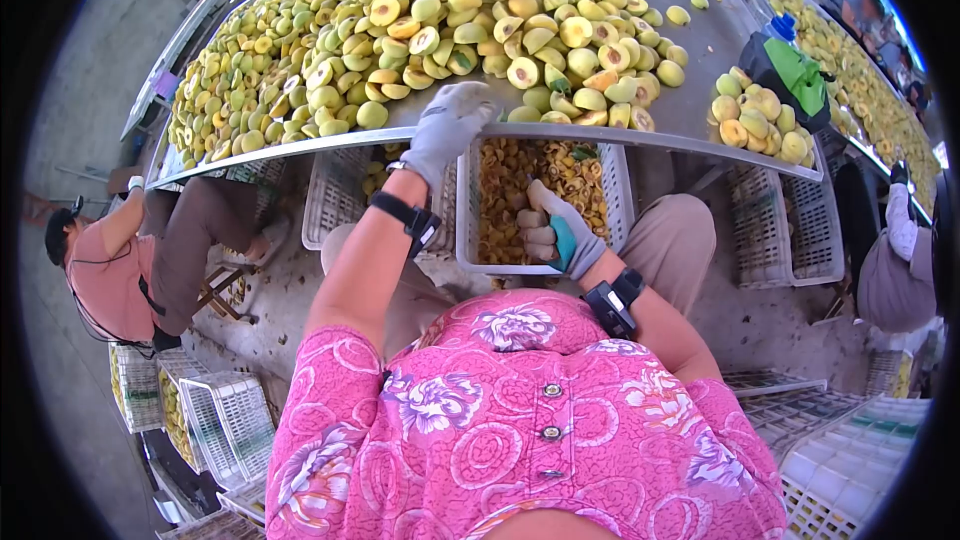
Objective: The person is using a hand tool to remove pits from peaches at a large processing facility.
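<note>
My left hand [452, 128], in a grey glove, is at the metal edge of the table [690, 140], right beside the heap of halved yellow-green stone fruit [420, 40]. Its fingers curl inward, and the back of the hand hides what they hold. Lower and to the right, my right hand [560, 230] wears a grey glove with a teal patch. Its fingers are wrapped closed above a white crate [468, 230] filled with brown-yellow fruit scraps [500, 190]. A thin dark tip shows by the thumb; I cannot tell what it belongs to.
A smaller fruit pile [760, 120] sits at the table's right corner, near a green bag [800, 75]. More crates [790, 225] stand under the table, with stacked crates [225, 420] behind on both sides. A person in pink [115, 260] sits at the left, another person [895, 270] at the right.
</note>
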A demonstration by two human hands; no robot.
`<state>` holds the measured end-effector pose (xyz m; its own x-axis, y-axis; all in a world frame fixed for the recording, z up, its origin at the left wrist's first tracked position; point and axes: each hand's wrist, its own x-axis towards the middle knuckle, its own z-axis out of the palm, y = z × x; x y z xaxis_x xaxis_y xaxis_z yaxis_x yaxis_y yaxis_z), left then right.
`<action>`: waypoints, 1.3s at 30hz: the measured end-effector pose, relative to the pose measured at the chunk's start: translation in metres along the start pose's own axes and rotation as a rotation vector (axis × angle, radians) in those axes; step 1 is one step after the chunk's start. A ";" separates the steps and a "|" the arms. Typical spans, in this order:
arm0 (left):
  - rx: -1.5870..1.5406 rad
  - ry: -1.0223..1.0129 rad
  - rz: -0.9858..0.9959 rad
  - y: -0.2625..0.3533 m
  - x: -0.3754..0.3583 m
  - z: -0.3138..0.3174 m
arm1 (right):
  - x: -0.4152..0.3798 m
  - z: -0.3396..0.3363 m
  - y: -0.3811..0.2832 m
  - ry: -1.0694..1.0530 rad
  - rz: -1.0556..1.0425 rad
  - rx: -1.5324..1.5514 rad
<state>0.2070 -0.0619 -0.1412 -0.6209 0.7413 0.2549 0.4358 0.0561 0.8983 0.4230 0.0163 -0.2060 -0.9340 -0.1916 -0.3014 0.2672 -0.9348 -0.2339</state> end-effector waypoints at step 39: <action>-1.021 -0.072 -0.074 0.013 -0.058 0.050 | -0.020 0.090 -0.011 0.338 -0.464 -0.949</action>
<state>0.2807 -0.0707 -0.1622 -0.5682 0.7996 0.1945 -0.3859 -0.4676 0.7953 0.4171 0.0039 -0.1145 -0.9163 0.3445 -0.2043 0.1167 -0.2583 -0.9590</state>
